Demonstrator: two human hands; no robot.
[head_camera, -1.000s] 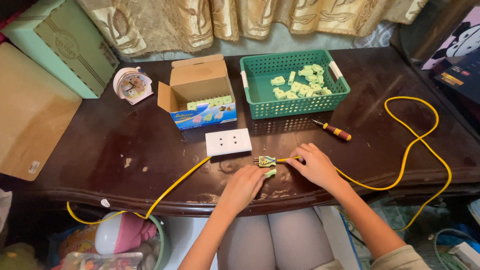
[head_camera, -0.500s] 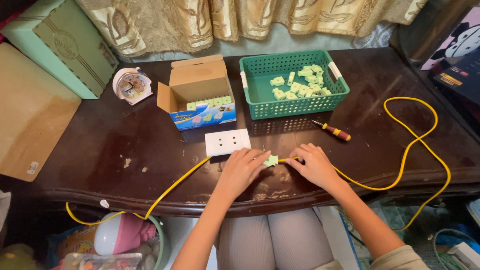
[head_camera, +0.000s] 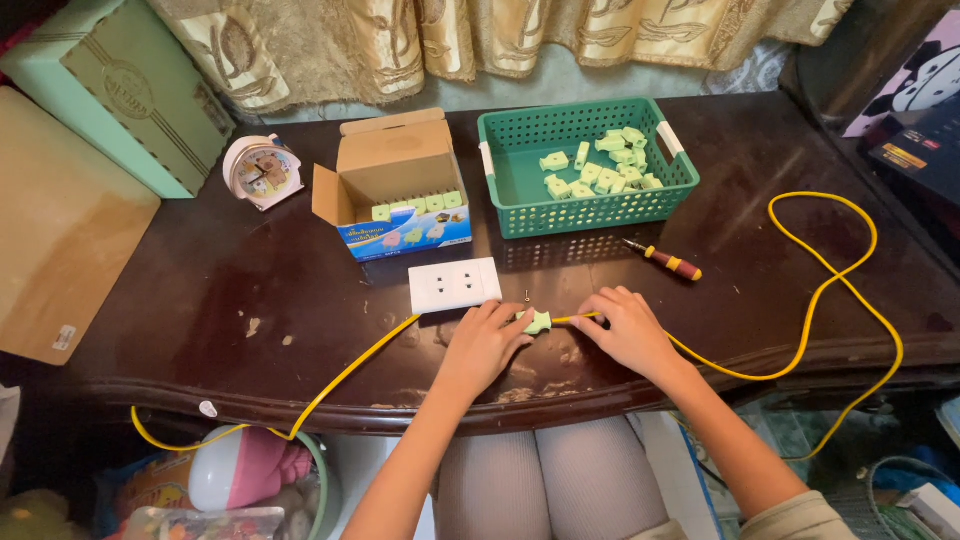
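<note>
A small light-green plug (head_camera: 537, 321) sits on the dark wooden table (head_camera: 200, 300), joined to a yellow cable (head_camera: 820, 290). My left hand (head_camera: 483, 343) has its fingertips closed on the plug from the left. My right hand (head_camera: 625, 327) pinches the yellow cable just right of the plug. A white double socket plate (head_camera: 455, 284) lies just beyond my left hand, with another stretch of yellow cable (head_camera: 340, 380) running off to the lower left. A tiny screw (head_camera: 527, 295) lies beside the plate.
A green basket (head_camera: 520, 190) holding several green plug parts (head_camera: 600, 165) stands behind. An open cardboard box (head_camera: 395, 190) with green pieces sits left of it. A red-handled screwdriver (head_camera: 665, 260) lies right. A small clock (head_camera: 262, 170), a mint box (head_camera: 110, 90) and a tan board (head_camera: 60, 230) occupy the left.
My left hand moved up from the table's near edge onto the plug, which now lies covered by its green shell. My right hand stayed on the cable.
</note>
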